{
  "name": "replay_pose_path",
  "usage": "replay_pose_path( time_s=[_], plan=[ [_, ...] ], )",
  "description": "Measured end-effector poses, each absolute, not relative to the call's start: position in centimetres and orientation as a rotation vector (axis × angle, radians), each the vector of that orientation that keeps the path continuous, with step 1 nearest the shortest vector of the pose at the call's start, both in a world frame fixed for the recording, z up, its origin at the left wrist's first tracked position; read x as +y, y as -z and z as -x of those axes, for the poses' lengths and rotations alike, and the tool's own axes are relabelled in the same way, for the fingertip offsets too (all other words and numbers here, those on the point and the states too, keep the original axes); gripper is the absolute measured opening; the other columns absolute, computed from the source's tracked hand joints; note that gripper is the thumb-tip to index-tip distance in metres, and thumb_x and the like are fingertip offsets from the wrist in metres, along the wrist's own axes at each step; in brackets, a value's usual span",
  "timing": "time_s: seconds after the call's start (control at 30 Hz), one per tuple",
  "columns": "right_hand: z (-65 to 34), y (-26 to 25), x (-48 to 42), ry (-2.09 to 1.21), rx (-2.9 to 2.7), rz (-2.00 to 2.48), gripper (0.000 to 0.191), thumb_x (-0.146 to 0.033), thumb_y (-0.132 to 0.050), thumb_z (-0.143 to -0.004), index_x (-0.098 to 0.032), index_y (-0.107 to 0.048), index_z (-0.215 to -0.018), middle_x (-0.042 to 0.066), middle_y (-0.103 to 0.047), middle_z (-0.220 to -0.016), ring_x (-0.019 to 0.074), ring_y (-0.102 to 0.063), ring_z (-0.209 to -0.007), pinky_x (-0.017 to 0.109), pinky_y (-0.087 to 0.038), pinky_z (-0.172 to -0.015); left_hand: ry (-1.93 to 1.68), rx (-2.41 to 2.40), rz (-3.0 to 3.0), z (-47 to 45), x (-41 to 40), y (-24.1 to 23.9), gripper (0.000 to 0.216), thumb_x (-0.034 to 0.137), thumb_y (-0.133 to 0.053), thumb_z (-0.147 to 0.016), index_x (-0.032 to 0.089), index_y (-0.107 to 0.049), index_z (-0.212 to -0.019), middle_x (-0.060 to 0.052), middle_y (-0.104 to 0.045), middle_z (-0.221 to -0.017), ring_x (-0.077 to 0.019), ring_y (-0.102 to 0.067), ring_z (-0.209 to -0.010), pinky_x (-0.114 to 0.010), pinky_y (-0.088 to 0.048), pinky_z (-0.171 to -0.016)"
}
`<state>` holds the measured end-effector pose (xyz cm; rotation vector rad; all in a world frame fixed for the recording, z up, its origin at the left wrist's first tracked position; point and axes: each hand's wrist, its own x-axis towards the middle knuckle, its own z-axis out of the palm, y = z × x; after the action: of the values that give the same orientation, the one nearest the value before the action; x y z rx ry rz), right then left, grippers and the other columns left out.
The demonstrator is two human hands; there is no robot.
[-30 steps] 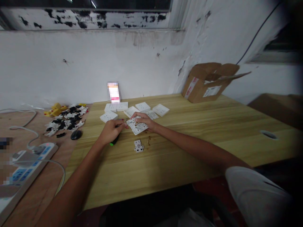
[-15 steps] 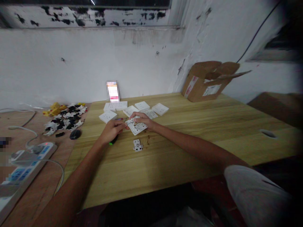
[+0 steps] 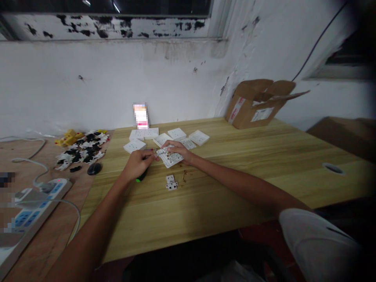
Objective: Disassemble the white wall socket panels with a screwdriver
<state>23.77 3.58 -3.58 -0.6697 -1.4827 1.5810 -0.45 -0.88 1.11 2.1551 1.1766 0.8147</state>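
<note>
Clamped on socket panel (image 3: pixel 172 159), right hand (image 3: pixel 178 148) and left hand (image 3: pixel 137 163) | likely mid-assembly, next needing steadiness | socket insert (image 3: pixel 171 183) below grip

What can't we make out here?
Head view:
green-ended tool: middle covered by left hand
white plate: far edge under right hand
brass bits: shapes too small
lit screen: pixelated
cardboard box: inside hidden by walls, flaps
power strip: cut off by left edge

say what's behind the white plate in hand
Behind the white plate: white panels, then a lit screen by the wall. The right hand partly hides the nearest panels.
</note>
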Motion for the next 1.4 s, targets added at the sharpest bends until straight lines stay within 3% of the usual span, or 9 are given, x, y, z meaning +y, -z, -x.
replay_pose_path(
  time_s=[0.2, 0.57, 0.97, 1.4],
  plan=[
    [-23.8, 3.3, 3.4, -1.603, -1.451, 0.658, 0.035, -0.039, -0.077, -0.079, -0.017, -0.067, -0.105, 0.001, -0.072, -0.081, 0.0129, -0.062, -0.062, 0.021, -0.045, -0.054, -0.847, 1.228, -2.290, 0.3, -0.8, -0.7, 0.033, 0.040, -0.055, -0.095, 0.020, -0.082, -0.094, -0.003, -0.080, -0.099, -0.0231, -0.070, -0.087, -0.032, -0.049, -0.085],
    [-23.6, 3.1, 3.3, -1.600, -1.413, 0.657, 0.033, -0.037, -0.077, -0.079, -0.017, -0.066, -0.102, -0.001, -0.069, -0.076, 0.0114, -0.059, -0.058, 0.021, -0.044, -0.053, -0.872, 1.276, -2.352, 0.1, -0.8, -0.4, 0.031, 0.039, -0.055, -0.096, 0.022, -0.082, -0.099, -0.003, -0.081, -0.102, -0.0237, -0.073, -0.087, -0.035, -0.053, -0.088],
    [-23.6, 3.3, 3.5, -1.634, -1.363, 0.662, 0.037, -0.039, -0.080, -0.077, -0.017, -0.067, -0.105, 0.000, -0.073, -0.081, 0.0130, -0.064, -0.063, 0.021, -0.048, -0.054, -0.945, 1.363, -2.478, -0.6, -1.4, -0.3, 0.031, 0.037, -0.054, -0.097, 0.023, -0.081, -0.102, -0.004, -0.081, -0.103, -0.0228, -0.074, -0.086, -0.031, -0.053, -0.079],
    [-23.5, 3.3, 3.5, -1.621, -1.333, 0.666, 0.031, -0.034, -0.078, -0.079, -0.017, -0.068, -0.103, 0.001, -0.072, -0.083, 0.0128, -0.064, -0.066, 0.021, -0.051, -0.057, -0.928, 1.449, -2.560, -1.7, -2.5, -0.3, 0.031, 0.033, -0.049, -0.099, 0.020, -0.077, -0.103, -0.010, -0.079, -0.106, -0.0255, -0.073, -0.094, -0.034, -0.053, -0.086]
  ],
)
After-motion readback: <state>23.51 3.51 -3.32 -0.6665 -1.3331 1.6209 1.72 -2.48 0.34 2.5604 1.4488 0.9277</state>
